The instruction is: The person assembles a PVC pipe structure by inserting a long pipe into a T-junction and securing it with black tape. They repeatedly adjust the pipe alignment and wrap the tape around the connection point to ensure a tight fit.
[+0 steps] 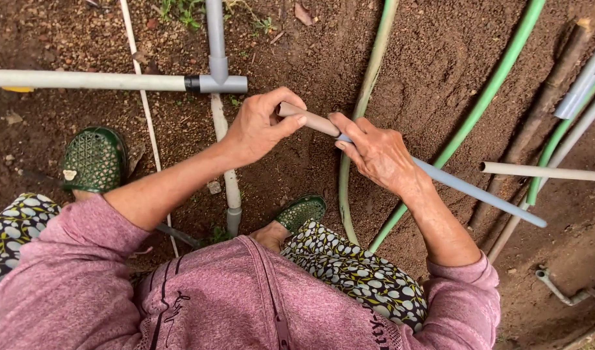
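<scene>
My left hand (261, 126) pinches the tan, soil-coloured end of a thin pipe (308, 119) between thumb and fingers. My right hand (375, 152) grips the same pipe just behind, where it turns pale blue-grey (479, 191) and runs down to the right over the soil. Both hands hover above bare brown earth, between my two green perforated shoes (93, 159) (300, 210). Pink sleeves cover my forearms up to the elbows.
A grey tee fitting (218, 81) joins a white pipe (83, 80) from the left and grey pipes running up and down. Green hoses (485, 97) (368, 84) cross the soil at right. More pipes (544, 172) (583, 81) lie at far right, with a small metal elbow (560, 291).
</scene>
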